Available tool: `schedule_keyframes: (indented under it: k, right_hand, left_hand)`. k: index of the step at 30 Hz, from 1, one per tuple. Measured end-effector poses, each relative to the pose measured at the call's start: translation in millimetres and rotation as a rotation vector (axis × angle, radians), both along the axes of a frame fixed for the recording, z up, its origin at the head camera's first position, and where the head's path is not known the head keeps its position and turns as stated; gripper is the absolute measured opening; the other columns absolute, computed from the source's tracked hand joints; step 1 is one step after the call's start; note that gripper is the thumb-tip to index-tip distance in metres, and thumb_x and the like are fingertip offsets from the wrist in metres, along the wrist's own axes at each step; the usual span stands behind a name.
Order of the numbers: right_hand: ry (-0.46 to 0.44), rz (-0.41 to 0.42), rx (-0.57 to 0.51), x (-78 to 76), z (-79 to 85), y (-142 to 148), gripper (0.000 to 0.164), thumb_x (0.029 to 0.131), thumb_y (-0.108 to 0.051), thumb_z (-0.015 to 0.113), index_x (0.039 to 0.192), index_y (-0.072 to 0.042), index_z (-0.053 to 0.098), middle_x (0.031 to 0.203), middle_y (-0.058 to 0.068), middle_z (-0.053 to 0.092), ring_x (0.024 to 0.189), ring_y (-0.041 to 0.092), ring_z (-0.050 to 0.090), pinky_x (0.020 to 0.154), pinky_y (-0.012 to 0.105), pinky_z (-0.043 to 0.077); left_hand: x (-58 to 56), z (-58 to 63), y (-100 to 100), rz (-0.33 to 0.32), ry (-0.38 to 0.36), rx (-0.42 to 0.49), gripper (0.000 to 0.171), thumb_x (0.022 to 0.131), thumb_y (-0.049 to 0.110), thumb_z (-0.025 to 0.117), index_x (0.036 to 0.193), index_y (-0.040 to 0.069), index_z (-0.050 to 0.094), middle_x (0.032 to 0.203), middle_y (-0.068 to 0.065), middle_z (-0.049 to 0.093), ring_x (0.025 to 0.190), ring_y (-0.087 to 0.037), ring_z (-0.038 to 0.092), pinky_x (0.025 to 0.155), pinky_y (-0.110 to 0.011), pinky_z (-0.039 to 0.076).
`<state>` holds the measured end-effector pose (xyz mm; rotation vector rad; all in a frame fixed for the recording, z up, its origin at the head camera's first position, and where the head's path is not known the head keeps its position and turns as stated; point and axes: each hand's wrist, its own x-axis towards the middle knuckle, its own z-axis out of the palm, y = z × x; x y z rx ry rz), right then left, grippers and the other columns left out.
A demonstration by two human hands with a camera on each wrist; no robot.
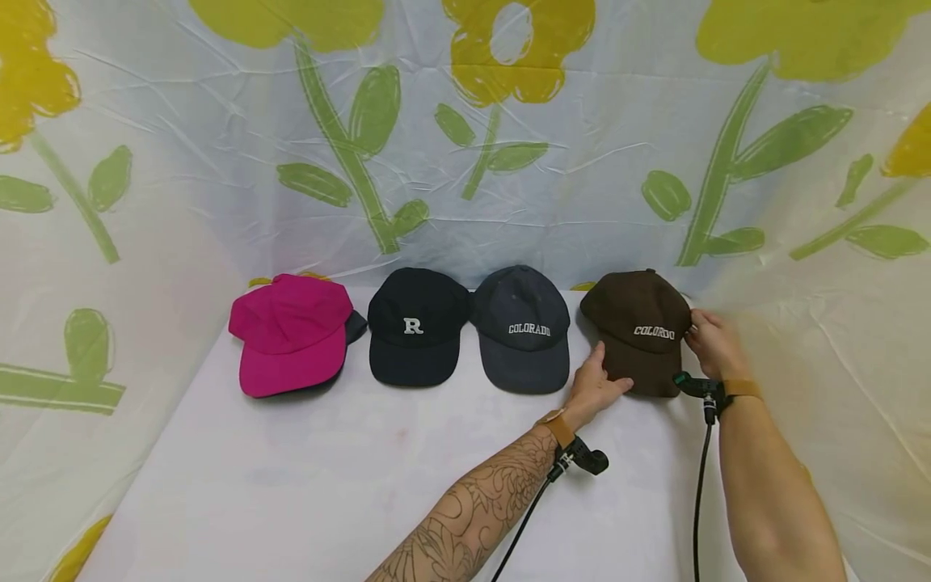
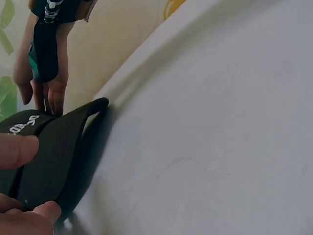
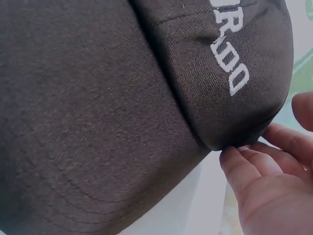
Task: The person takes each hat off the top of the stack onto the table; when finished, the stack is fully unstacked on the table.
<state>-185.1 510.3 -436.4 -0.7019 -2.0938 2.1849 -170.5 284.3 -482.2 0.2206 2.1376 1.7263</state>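
Observation:
A brown cap (image 1: 631, 311) with white COLORADO lettering lies at the right end of a row, brim toward me. My left hand (image 1: 592, 388) touches the brim's left side and front corner with spread fingers. In the left wrist view, left fingertips (image 2: 48, 210) lie against the brim edge. At the crown's right side is my right hand (image 1: 716, 343). Its fingertips (image 3: 234, 159) touch the lower edge of the crown in the right wrist view, and some are partly hidden behind the cap.
Left of the brown cap lie a dark grey COLORADO cap (image 1: 522, 323), a black cap (image 1: 416, 331) with a white R, and a pink cap (image 1: 291, 331) with something dark beneath it. A flower-print sheet (image 1: 240, 162) hangs around the white table (image 1: 291, 485). Cables (image 1: 700, 485) trail from both wrist cameras.

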Motion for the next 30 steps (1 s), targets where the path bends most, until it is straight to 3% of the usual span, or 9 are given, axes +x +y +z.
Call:
schedule_keyframes:
  k: [1,5,10,16,20,24,26,28,30]
  right_hand:
    - [0.001,0.012,0.005,-1.0,-0.5,-1,0.068,0.11,-0.031,0.028,0.159,0.002,-0.006,0.169,0.016,-0.006,0.154,0.032,-0.003,0.125,0.037,0.008]
    - [0.008,0.019,0.008,-2.7,-2.2,-4,0.067,0.111,-0.03,0.025,0.158,0.002,-0.009,0.166,0.02,-0.011,0.153,0.031,-0.007,0.125,0.036,0.006]
    - [-0.014,0.0,0.032,-2.6,-3.1,-10,0.068,0.11,-0.031,0.031,0.159,-0.001,-0.003,0.167,0.017,-0.011,0.154,0.025,-0.005,0.125,0.031,0.009]
    - [-0.066,-0.016,0.269,-1.5,-5.4,-23,0.067,0.107,-0.033,0.039,0.161,-0.005,0.01,0.169,0.015,-0.001,0.155,0.028,0.009,0.127,0.036,0.015]
    - [-0.056,-0.006,0.38,0.2,-2.4,-34,0.068,0.107,-0.033,0.04,0.16,-0.001,0.011,0.167,0.022,0.005,0.154,0.039,0.008,0.127,0.048,0.012]
    - [-0.043,-0.052,0.477,4.4,9.8,-42,0.067,0.106,-0.033,0.042,0.159,0.002,0.021,0.165,0.025,0.021,0.152,0.04,0.023,0.125,0.05,0.021]
    - [-0.044,-0.107,0.551,7.4,18.0,-46,0.062,0.105,-0.035,0.044,0.156,0.0,0.034,0.156,0.02,0.043,0.141,0.033,0.043,0.119,0.041,0.037]
    - [-0.034,-0.151,0.6,11.0,26.3,-51,0.057,0.104,-0.034,0.047,0.15,-0.002,0.045,0.131,0.007,0.064,0.117,0.018,0.059,0.102,0.025,0.049]
    - [0.021,-0.165,0.581,14.9,34.4,-57,0.047,0.103,-0.029,0.051,0.141,-0.002,0.055,0.103,-0.012,0.066,0.093,-0.001,0.061,0.084,0.012,0.051]
  left_hand:
    - [-0.5,-0.4,0,-0.016,0.002,-0.015,0.083,0.087,0.013,0.08,0.158,0.015,0.036,0.163,-0.003,0.037,0.143,-0.021,0.047,0.114,-0.027,0.041]
    - [-3.2,-4.1,0,-0.073,0.004,-0.047,0.085,0.089,0.018,0.078,0.16,0.015,0.031,0.168,-0.003,0.024,0.153,-0.018,0.027,0.123,-0.029,0.028]
    - [-5.5,-9.9,1,-0.114,-0.002,-0.023,0.087,0.091,0.02,0.076,0.161,0.015,0.025,0.17,-0.003,0.015,0.155,-0.016,0.02,0.124,-0.028,0.026]
    - [-7.0,-10.5,-2,-0.126,0.014,-0.027,0.089,0.09,0.022,0.078,0.161,0.013,0.025,0.17,-0.003,0.016,0.156,-0.015,0.017,0.124,-0.029,0.024]
    - [-6.1,-5.8,-16,-0.114,0.043,-0.012,0.084,0.09,0.022,0.077,0.159,0.015,0.031,0.166,-0.002,0.03,0.15,-0.015,0.033,0.119,-0.027,0.033]
    - [-4.2,8.0,-39,-0.122,0.103,0.127,0.063,0.092,0.014,0.073,0.15,0.011,0.049,0.147,-0.008,0.056,0.133,-0.019,0.055,0.107,-0.027,0.047]
    - [-4.6,17.2,-52,-0.131,0.134,0.2,0.048,0.094,0.011,0.071,0.14,0.009,0.059,0.132,-0.01,0.067,0.12,-0.017,0.064,0.098,-0.025,0.053]
    - [-5.6,26.4,-66,-0.134,0.161,0.245,0.036,0.095,0.01,0.071,0.13,0.01,0.067,0.118,-0.007,0.072,0.105,-0.011,0.069,0.089,-0.021,0.056]
    - [-6.8,34.6,-80,-0.139,0.181,0.261,0.027,0.095,0.011,0.07,0.123,0.012,0.07,0.106,-0.003,0.074,0.091,-0.004,0.069,0.077,-0.017,0.055]
